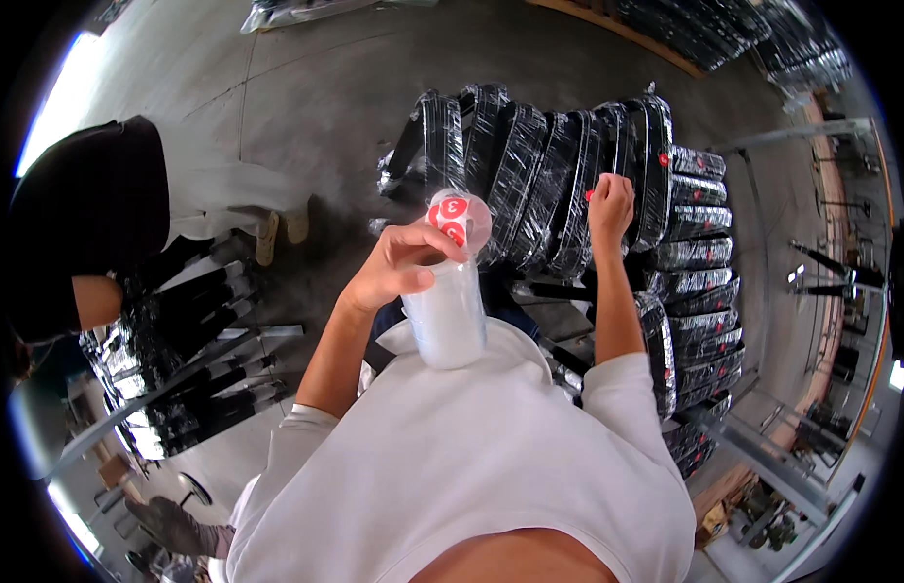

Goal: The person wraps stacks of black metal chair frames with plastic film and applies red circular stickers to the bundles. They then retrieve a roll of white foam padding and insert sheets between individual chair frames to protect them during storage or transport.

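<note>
Left hand (413, 257) is clasping a translucent white plastic cylinder (450, 319); right hand (611, 209), grip unclear, is reaching over long black film-wrapped pieces (561, 185).

Ambient light moderate; the grey floor (316, 83) reads dim. I record hard white light at far left, the bright opening (55, 102) burnt out and fringed blue. Black wrapped bundles (529, 175) throw streaky glare. A co-worker's dark top (92, 209) loses detail in shadow. Left hand (398, 267) acceptably crisp. Brown strip (829, 185) at right bowed; corners black.
</note>
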{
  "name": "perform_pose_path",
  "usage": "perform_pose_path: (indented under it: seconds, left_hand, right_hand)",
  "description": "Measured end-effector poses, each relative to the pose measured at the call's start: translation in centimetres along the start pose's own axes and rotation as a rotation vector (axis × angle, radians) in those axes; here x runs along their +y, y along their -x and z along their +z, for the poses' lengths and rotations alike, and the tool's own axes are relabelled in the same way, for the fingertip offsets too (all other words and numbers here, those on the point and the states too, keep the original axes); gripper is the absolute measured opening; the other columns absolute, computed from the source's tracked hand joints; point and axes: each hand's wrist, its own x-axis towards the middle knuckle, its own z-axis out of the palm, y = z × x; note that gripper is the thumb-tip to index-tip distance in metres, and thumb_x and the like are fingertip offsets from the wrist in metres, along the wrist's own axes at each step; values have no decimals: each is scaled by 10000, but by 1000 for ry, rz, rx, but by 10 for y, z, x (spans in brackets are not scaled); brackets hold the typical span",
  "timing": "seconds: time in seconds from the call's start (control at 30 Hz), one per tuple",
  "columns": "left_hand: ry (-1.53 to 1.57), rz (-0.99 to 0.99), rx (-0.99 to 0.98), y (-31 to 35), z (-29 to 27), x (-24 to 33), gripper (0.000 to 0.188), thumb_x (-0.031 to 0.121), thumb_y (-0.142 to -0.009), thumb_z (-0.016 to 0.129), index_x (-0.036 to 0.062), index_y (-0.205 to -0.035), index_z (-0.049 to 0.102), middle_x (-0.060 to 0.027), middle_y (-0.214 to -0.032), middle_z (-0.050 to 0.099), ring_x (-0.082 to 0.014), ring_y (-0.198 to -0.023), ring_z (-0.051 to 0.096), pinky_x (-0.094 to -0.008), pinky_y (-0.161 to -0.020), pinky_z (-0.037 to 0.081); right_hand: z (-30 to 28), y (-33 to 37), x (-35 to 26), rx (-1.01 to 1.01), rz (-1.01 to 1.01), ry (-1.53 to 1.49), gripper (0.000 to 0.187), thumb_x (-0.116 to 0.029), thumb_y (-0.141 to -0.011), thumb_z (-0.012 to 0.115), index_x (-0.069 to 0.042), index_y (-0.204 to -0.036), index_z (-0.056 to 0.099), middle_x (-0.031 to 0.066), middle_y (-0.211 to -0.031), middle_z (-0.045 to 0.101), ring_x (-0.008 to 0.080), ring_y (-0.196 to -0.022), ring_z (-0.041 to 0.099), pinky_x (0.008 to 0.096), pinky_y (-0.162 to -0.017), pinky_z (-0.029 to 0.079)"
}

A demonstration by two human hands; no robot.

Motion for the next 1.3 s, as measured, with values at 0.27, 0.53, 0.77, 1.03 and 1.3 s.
perform_pose_path:
  seconds: [0.27, 0.53, 0.77, 1.03, 1.3]
  left_hand:
    - [-1056, 391, 100, -31, 56, 31, 381, 132, -458, 701, 131, -837, 667, -60, -864, 570, -253, -785, 531, -312, -721, 435]
    - [289, 352, -26, -49, 37, -12, 509, 410, -660, 635, -20, -924, 569, -191, -877, 561, -311, -745, 575, -407, -687, 490]
    - [1039, 340, 177, -42, 45, -10, 745, 571, -733, 526, 202, -1343, 308, -105, -1171, 449, -257, -793, 457, -337, -573, 446]
    - [980, 308, 196, -45, 41, 10, 754, 463, -805, 509, 82, -1371, 187, -97, -1327, 306, -276, -859, 489, -382, -671, 511]
    - [997, 244, 254, -49, 44, 0, 780, 499, -791, 492, 58, -1359, 192, -132, -1307, 311, -315, -907, 518, -400, -663, 536]
  right_hand:
    - [-8, 26, -6, -592, 43, -189, 472, -306, -833, 528, 13, -1176, 478, 189, -1230, 457, 332, -1150, 432, 441, -932, 362]
    - [-103, -23, -141, -957, -362, -1519, 455, -2, -796, 514, -3, -1239, 414, 134, -1320, 370, 246, -1219, 364, 396, -978, 337]
    - [-89, -41, -148, -801, -810, -1090, 258, -22, -688, 663, -87, -929, 596, 60, -1157, 494, 224, -1121, 428, 364, -925, 356]
    - [-87, -35, -156, -1129, -517, -1329, 301, -151, -765, 645, -44, -1028, 543, 53, -928, 584, 138, -831, 573, 286, -784, 449]
    - [-91, -30, -146, -1286, -416, -1250, 277, 1, -758, 603, -59, -1029, 615, 52, -862, 605, 127, -792, 608, 246, -731, 492]
